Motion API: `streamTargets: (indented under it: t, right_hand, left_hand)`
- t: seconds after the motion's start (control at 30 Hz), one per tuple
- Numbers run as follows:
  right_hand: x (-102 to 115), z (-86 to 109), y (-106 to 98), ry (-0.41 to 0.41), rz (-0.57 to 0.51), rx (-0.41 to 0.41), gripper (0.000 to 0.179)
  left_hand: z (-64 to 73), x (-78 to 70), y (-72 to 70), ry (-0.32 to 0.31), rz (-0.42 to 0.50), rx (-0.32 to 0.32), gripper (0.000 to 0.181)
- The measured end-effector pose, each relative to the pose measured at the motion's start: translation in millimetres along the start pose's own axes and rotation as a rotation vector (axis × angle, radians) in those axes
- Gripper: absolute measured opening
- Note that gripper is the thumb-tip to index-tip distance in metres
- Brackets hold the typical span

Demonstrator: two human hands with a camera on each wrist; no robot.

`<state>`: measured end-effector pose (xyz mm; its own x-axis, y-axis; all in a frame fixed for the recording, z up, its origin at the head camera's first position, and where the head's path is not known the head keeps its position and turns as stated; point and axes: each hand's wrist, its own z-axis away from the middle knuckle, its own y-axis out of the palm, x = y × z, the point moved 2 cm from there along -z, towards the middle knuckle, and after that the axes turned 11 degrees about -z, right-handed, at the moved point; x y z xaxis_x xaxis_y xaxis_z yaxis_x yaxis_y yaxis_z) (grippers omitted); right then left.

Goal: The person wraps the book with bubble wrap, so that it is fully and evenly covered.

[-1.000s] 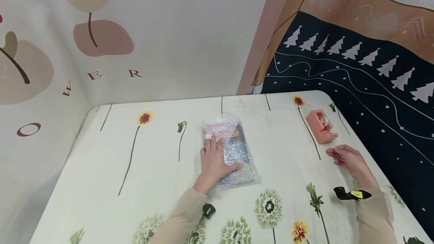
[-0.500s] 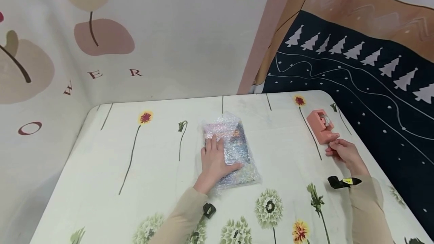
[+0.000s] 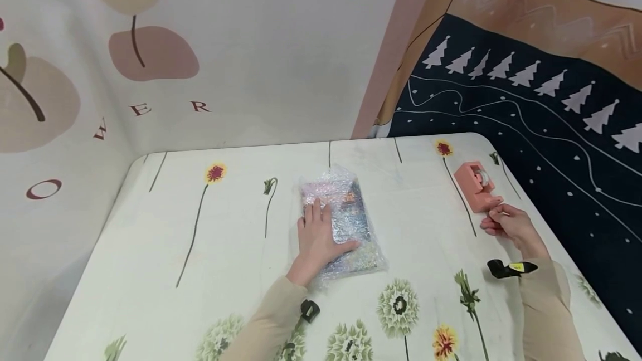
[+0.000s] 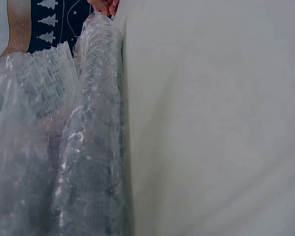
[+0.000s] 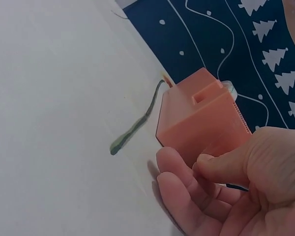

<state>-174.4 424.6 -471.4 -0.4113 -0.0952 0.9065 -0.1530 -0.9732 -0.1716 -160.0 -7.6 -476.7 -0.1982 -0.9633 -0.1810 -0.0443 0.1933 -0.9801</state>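
A flat, rectangular item with a colourful picture, wrapped in clear bubble wrap (image 3: pixel 351 213), lies mid-table. My left hand (image 3: pixel 317 238) rests on it with fingers and thumb spread; in the left wrist view the wrap's edge (image 4: pixel 91 132) fills the left side. A salmon-pink tape dispenser (image 3: pixel 472 185) with a clear roll stands at the table's right. My right hand (image 3: pixel 514 227) is at the dispenser's front end, thumb against forefinger, pinching the tape end. The clear tape itself is barely visible. In the right wrist view the fingers (image 5: pixel 174 196) lie in front of the dispenser (image 5: pixel 201 120).
The white tablecloth (image 3: pixel 225 272) has printed flowers. A pale wall (image 3: pixel 261 60) rises behind the table and at its left. Dark blue fabric with white trees (image 3: pixel 551 127) hangs along the right edge. Each wrist wears a black band.
My right hand has moved slightly up and left to the tape dispenser's front end, then stayed nearly still. The left hand and the bubble-wrapped item have not moved.
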Motion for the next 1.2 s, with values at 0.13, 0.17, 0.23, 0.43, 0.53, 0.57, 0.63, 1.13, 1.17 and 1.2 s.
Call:
streamTargets:
  t: [0.13, 0.17, 0.23, 0.43, 0.53, 0.57, 0.63, 1.13, 1.17, 1.2]
  right_hand:
    - [-1, 0.6, 0, -0.012, -0.014, 0.007, 0.015]
    - [-1, 1.0, 0, -0.016, -0.016, 0.011, 0.016]
    - [-1, 1.6, -1, -0.024, -0.016, 0.025, 0.016]
    - [-1, 0.5, -3, -0.044, 0.071, 0.064, 0.016]
    - [-1, -1.8, -4, -0.051, 0.120, 0.062, 0.015]
    - [-1, -2.0, -5, -0.053, 0.118, 0.065, 0.015]
    - [-3, -1.8, -7, -0.061, 0.098, 0.082, 0.015]
    - [-3, 21.8, -4, -0.308, 0.065, 0.128, 0.018]
    - [-1, 23.0, -2, -0.330, 0.066, 0.126, 0.016]
    - [-1, 23.8, 0, -0.351, 0.071, 0.123, 0.017]
  left_hand:
    - [-0.2, -0.3, -0.6, -0.001, 0.006, 0.005, 0.110]
    - [-0.2, -0.4, -0.7, -0.001, 0.009, 0.006, 0.110]
    - [0.0, -0.4, -0.8, -0.002, 0.014, 0.010, 0.110]
    - [1.0, -0.1, -1.6, -0.006, 0.026, 0.018, 0.110]
    - [1.5, -0.3, -2.3, -0.005, 0.031, 0.012, 0.110]
    - [1.6, -0.4, -2.4, -0.003, 0.032, 0.010, 0.110]
    - [1.8, -0.6, -2.6, 0.000, 0.033, 0.008, 0.110]
    - [0.0, -1.1, -1.3, -0.009, 0.015, 0.023, 0.110]
    - [0.0, -1.2, -1.0, -0.008, 0.017, 0.024, 0.109]
    - [-0.1, -1.3, -0.8, -0.007, 0.019, 0.025, 0.109]
